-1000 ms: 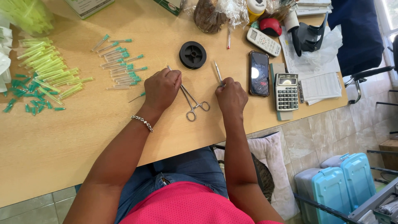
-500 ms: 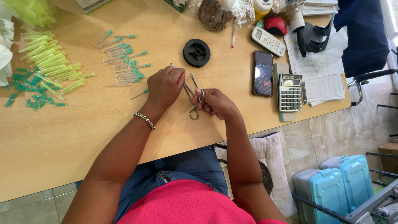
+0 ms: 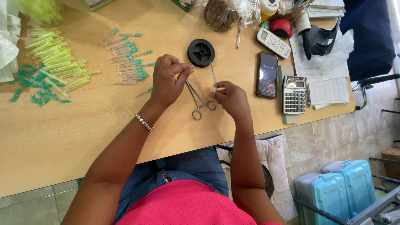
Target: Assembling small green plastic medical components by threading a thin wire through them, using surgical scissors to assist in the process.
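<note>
From the head view I see the left hand curled above the counter, its thumb and fingers pinched together at the tip of a pair of steel forceps. The forceps are slim and silver, with scissor-style ring handles lying on the wood just below the pinch and their long jaws running up toward it; I cannot tell whether the tips are actually gripped. The right hand sits just right of the ring handles, its fingers closed on a thin clear needle tube that stands up and away from the knuckles. A silver bracelet circles the left wrist.

Just beyond both sets of fingers lies a black spool. To the left of the left hand is a loose row of green-capped needles, and farther left a heap of yellow-green sleeves with small green caps scattered beside it. Right of the right hand lie a dark phone, a grey calculator and a white remote.

The counter is pale wood. Past its near edge I see a tiled floor and light blue cases.
</note>
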